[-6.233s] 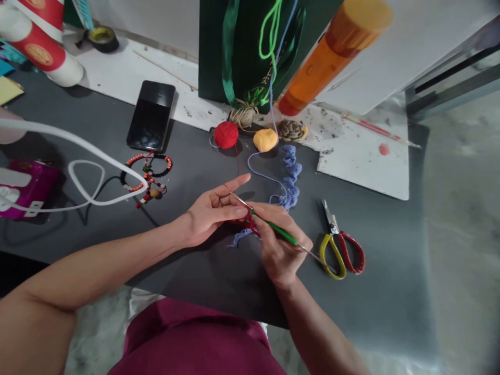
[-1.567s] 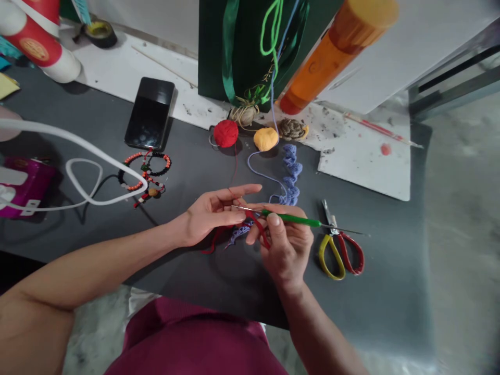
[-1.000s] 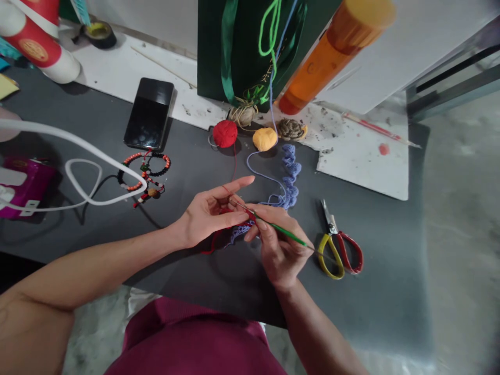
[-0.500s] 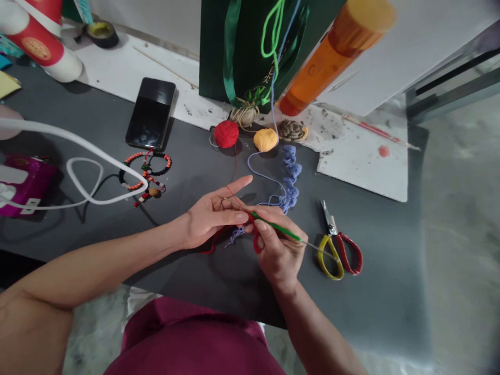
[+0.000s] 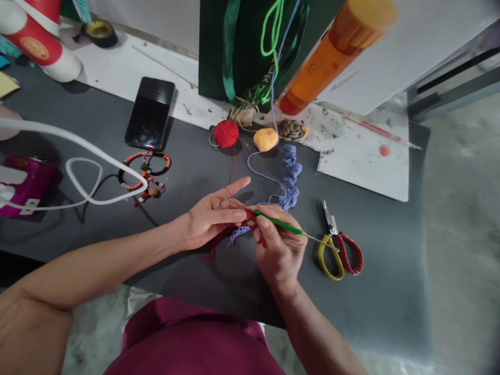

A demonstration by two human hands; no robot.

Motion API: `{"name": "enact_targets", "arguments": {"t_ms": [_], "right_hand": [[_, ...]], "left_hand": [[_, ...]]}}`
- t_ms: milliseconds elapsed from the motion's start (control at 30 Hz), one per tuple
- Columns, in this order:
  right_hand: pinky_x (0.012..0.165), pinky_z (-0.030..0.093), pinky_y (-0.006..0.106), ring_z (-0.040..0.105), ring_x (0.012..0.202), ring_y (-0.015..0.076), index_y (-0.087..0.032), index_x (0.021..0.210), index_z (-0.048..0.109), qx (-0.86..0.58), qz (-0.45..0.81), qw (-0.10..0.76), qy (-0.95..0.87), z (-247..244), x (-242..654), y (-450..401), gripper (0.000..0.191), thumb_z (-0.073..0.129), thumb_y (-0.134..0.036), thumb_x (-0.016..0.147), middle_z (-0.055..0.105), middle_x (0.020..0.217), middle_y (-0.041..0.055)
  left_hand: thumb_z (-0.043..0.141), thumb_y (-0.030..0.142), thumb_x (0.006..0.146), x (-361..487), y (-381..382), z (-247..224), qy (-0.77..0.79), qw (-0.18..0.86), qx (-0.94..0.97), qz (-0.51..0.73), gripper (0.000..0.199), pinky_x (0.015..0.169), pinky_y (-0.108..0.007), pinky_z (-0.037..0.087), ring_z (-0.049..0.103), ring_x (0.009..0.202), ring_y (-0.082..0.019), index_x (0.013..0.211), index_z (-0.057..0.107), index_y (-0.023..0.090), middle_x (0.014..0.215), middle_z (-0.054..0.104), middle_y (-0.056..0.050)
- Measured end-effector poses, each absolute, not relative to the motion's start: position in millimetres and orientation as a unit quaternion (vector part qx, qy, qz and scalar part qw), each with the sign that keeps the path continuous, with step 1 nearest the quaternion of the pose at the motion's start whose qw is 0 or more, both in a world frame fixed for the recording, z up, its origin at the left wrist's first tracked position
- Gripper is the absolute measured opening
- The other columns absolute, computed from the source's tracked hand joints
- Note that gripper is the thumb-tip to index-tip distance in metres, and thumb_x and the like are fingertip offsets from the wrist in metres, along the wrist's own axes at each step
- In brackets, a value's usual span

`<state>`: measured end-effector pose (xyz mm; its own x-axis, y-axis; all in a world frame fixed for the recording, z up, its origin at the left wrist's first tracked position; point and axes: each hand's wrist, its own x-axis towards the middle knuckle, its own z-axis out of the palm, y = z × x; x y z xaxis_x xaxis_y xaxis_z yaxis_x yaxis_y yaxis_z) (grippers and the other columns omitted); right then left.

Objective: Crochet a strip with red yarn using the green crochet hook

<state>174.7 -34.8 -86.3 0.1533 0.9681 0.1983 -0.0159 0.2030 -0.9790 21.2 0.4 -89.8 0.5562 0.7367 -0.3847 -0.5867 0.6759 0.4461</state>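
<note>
My right hand (image 5: 279,247) grips a crochet hook (image 5: 283,225) with a green handle, its metal shaft pointing right. Between thumb and fingers, my left hand (image 5: 213,216) pinches a piece of red and blue crochet work (image 5: 239,232), its index finger stretched out with red yarn running over it. The hook's tip meets the work where the hands come together; fingers partly hide it. That strand leads up to a red yarn ball (image 5: 225,134). Just beyond the hands lies a curled blue crocheted strip (image 5: 291,177) with loose blue yarn beside it.
Scissors (image 5: 336,247) lie right of my hands. A yellow yarn ball (image 5: 266,139), a dark green bag (image 5: 213,52) and an orange tube (image 5: 320,62) stand behind. To the left are a phone (image 5: 150,112), beaded bracelets (image 5: 144,172) and a white cable (image 5: 97,138).
My right hand has turned slightly with the hook. The red loop below the work looks smaller, and more of the blue edge shows beneath the fingers.
</note>
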Motion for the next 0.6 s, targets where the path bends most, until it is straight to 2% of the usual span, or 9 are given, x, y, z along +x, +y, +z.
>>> {"name": "enact_targets", "arguments": {"t_ms": [67,133,333,467,600], "right_hand": [[0.04,0.045,0.024,0.056,0.045,0.0091,-0.028,0.096,0.077,-0.49,0.438,0.589,-0.471,-84.0,175.2,-34.7,0.006,0.073,-0.031,0.092,0.081,0.08,-0.002],[0.039,0.045,0.023,0.053,0.04,0.0083,-0.026,0.095,0.075,-0.514,0.436,0.578,-0.46,-80.2,176.0,-35.1,0.009,0.072,-0.035,0.093,0.081,0.077,-0.0021],[0.035,0.045,0.025,0.06,0.037,0.0128,-0.025,0.093,0.069,-0.562,0.389,0.57,-0.456,-74.2,177.5,-34.4,0.018,0.068,-0.043,0.096,0.073,0.061,-0.0036],[0.034,0.045,0.026,0.065,0.04,0.0153,-0.028,0.095,0.062,-0.524,0.438,0.592,-0.427,-76.3,177.1,-31.5,0.015,0.062,-0.043,0.1,0.078,0.07,-0.0017],[0.033,0.042,0.027,0.071,0.05,0.0196,-0.029,0.096,0.059,-0.502,0.483,0.589,-0.409,-76.4,178.7,-28.6,0.016,0.061,-0.045,0.1,0.079,0.07,0.0004]], "left_hand": [[0.095,0.017,0.066,20.9,1.2,-89.7,0.27,0.878,0.133,0.371,0.077,0.078,-0.026,0.049,0.065,0.069,-0.009,0.137,0.066,0.025,0.069,0.07,0.009],[0.095,0.018,0.066,20.5,1.4,-90.2,0.264,0.882,0.13,0.367,0.076,0.079,-0.026,0.049,0.065,0.07,-0.008,0.136,0.066,0.025,0.069,0.07,0.009],[0.092,0.016,0.069,18.4,2.7,-93.2,0.261,0.885,0.129,0.363,0.077,0.078,-0.026,0.045,0.062,0.072,-0.009,0.14,0.063,0.024,0.077,0.072,0.006],[0.086,0.01,0.07,17.9,4.1,-93.9,0.256,0.888,0.126,0.36,0.067,0.076,-0.028,0.043,0.058,0.068,-0.008,0.133,0.068,0.024,0.077,0.069,0.006],[0.08,0.005,0.069,17.6,5.4,-92.5,0.25,0.896,0.113,0.35,0.061,0.075,-0.027,0.043,0.055,0.067,-0.008,0.127,0.072,0.023,0.077,0.069,0.005]]}}
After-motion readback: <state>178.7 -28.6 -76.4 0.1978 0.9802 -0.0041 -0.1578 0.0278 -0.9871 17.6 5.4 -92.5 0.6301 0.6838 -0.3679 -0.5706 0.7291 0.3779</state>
